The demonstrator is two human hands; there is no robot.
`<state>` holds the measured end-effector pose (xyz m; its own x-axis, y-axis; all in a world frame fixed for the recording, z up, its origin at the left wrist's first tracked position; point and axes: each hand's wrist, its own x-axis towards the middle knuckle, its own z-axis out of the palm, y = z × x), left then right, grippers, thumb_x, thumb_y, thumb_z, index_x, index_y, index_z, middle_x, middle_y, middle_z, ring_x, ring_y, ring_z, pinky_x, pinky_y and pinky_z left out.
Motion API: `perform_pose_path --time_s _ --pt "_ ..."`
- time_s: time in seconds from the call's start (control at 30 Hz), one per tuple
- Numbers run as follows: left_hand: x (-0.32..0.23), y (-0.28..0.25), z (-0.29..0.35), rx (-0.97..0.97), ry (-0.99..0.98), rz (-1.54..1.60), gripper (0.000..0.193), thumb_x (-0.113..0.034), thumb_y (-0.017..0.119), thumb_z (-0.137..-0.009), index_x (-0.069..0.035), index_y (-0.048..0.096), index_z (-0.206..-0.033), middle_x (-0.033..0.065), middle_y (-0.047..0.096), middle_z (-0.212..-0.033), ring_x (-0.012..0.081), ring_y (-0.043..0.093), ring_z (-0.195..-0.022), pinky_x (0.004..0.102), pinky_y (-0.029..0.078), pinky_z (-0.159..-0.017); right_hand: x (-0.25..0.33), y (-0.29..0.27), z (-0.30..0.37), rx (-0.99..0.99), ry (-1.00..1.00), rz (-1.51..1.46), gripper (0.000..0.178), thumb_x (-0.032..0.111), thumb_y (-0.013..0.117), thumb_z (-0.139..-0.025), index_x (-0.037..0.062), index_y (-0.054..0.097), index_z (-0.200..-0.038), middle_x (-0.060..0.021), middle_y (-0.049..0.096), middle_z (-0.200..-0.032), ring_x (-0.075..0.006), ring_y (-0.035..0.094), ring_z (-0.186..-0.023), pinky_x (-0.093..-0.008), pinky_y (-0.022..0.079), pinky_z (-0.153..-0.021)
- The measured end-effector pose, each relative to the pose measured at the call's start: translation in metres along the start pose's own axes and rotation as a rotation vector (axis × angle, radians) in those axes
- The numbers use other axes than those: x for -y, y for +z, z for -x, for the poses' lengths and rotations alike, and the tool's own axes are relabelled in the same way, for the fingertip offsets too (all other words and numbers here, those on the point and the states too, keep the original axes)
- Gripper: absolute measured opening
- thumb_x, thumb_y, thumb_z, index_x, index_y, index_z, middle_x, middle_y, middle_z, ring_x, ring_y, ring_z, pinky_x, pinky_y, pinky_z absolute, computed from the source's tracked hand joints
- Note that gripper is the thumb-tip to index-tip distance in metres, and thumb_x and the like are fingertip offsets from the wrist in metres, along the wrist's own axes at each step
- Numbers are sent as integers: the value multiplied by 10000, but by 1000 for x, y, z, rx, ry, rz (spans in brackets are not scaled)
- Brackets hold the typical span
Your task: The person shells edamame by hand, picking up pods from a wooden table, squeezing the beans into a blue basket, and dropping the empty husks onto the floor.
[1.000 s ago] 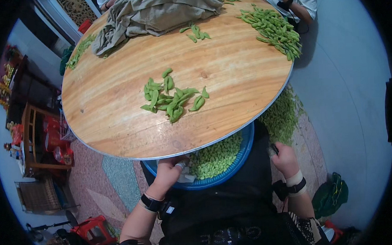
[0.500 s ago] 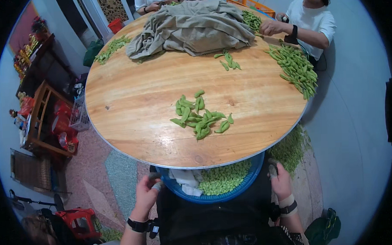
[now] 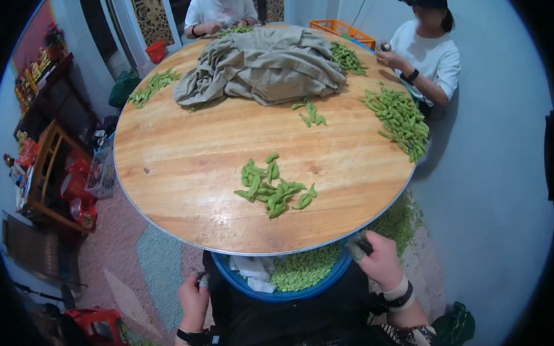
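Note:
My left hand (image 3: 193, 298) is low beside the left rim of a blue basin (image 3: 296, 294), with dark and grey covers on its fingertips. Its thumb and forefinger are loosely bent, and I see nothing between them. By the basin's right rim, just off the table edge, is my right hand (image 3: 379, 260), also with covered fingertips, its fingers slightly apart and no pod visible in them. Shelled green beans (image 3: 308, 269) and a white cloth (image 3: 254, 272) fill the basin on my lap. A small heap of green bean pods (image 3: 268, 188) lies on the table ahead.
The round wooden table (image 3: 185, 176) carries a draped grey cloth (image 3: 267, 66) and a larger pod pile (image 3: 398, 123) at right. Two people in white tops sit across it. Empty-looking husks (image 3: 395, 227) cover floor at right; a red stool (image 3: 96, 329) stands lower left.
My right hand has moved left and inward to the basin's rim. My left hand sits slightly lower. The view has shifted, and the person at right has drawn their hand back from the table.

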<state>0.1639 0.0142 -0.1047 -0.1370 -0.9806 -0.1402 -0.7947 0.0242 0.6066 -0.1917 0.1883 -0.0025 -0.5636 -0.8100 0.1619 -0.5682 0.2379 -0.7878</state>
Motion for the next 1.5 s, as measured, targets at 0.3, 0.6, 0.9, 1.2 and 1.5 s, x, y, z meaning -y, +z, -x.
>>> perform_pose_path --time_s 0.3,0.6,0.9,1.2,1.5 --pt "-38 -9 -5 9 312 10 192 -37 624 -735 -31 676 -920 179 631 -853 363 612 -812 421 492 -739 49 43 -83 75 -193 341 231 206 695 -758 34 625 -896 -163 609 -786 -352 605 -748 -424 489 -648" --pt "-25 -12 2 95 311 96 181 -46 650 -736 -28 678 -914 179 640 -845 354 622 -783 403 501 -707 40 67 -97 44 -318 359 208 191 689 -752 38 602 -862 -153 597 -777 -354 594 -724 -437 484 -618" --pt "-102 -39 10 178 512 341 221 -54 652 -768 -37 671 -988 157 648 -845 316 637 -730 359 505 -662 56 49 -76 225 -235 84 230 162 724 -753 32 641 -924 -145 630 -750 -280 635 -676 -337 492 -604" --pt "-150 -11 7 1091 308 703 188 -170 473 -974 -28 586 -1021 12 591 -785 85 537 -680 239 450 -609 65 44 -32 559 -112 -212 226 173 665 -833 38 615 -1007 -122 638 -854 -252 647 -778 -326 504 -690" --pt "-149 7 14 873 98 962 299 65 416 -847 -2 557 -1102 15 589 -848 64 520 -670 210 439 -599 51 58 -7 634 170 -499 402 115 529 -926 18 443 -1306 -17 589 -895 -64 541 -627 -214 470 -549"
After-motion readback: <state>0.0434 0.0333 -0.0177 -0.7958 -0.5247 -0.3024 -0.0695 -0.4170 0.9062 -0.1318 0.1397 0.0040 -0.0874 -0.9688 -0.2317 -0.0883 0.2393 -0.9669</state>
